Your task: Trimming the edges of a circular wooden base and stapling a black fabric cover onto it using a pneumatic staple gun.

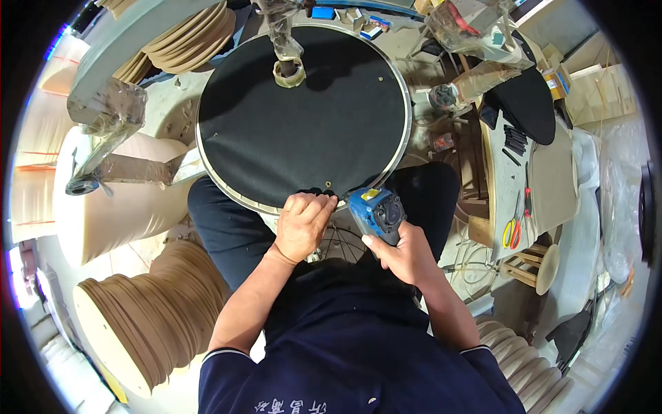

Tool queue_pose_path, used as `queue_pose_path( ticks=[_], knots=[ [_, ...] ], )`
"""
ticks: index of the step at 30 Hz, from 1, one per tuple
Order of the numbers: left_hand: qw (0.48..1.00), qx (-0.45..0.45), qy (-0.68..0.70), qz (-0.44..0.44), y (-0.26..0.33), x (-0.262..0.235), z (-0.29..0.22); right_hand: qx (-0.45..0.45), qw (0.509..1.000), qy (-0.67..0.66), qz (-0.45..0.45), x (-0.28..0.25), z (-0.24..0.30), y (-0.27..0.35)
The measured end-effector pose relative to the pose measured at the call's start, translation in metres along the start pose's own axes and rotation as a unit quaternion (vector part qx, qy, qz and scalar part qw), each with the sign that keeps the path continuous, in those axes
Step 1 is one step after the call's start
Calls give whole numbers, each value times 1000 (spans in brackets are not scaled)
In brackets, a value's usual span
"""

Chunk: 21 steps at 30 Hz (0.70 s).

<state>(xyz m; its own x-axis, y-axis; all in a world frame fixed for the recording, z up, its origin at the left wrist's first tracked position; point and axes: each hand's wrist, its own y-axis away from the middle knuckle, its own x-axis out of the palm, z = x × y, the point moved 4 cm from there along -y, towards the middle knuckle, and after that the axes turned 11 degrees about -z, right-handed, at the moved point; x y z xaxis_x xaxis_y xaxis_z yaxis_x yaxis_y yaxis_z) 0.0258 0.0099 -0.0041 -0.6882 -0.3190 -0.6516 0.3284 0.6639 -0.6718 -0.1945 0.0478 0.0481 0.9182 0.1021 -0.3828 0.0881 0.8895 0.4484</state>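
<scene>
1. Black round panel (296, 124) fills the upper middle of the frame, its cloth face turned up to the camera, a pale rim (408, 114) circling it.
2. Being nearly round, it shows no clear long axis; its near edge faces the person's body, its far edge the top of the frame.
3. Its lower edge overlaps the dark trousers (224, 221) at the thighs, which probably steady it; the contact beneath is hidden.
4. Left hand (301, 222), lower middle: fingers bunched and bent at the rim, likely to keep the cloth edge in place; whether they pinch something small, I cannot tell. A small gold-coloured piece (328, 184) shows on the cloth just beyond them.
5. Right hand (407, 254), right of it: fingers wrapped round the handle of a blue power tool (376, 210). Its nose points left, toward the rim beside the left fingers; the handle slants to the lower right, a hold that seems to keep the forearm off the panel.
6. Scissors (512, 233) lie on the desk (502, 183) at right, perhaps for easy reach.
</scene>
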Motion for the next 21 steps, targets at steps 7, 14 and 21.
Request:
queue_pose_path(
  ticks=[7,14,21],
  knots=[
    [1000,17,26,-3,3,-6,3,34,999,10,21,5,3,-3],
    [999,9,34,-32,7,0,3,-4,999,31,22,11,4,-5],
    [997,2,36,-68,3,14,-8,-33,995,92,-6,5,11,-3]
  ],
)
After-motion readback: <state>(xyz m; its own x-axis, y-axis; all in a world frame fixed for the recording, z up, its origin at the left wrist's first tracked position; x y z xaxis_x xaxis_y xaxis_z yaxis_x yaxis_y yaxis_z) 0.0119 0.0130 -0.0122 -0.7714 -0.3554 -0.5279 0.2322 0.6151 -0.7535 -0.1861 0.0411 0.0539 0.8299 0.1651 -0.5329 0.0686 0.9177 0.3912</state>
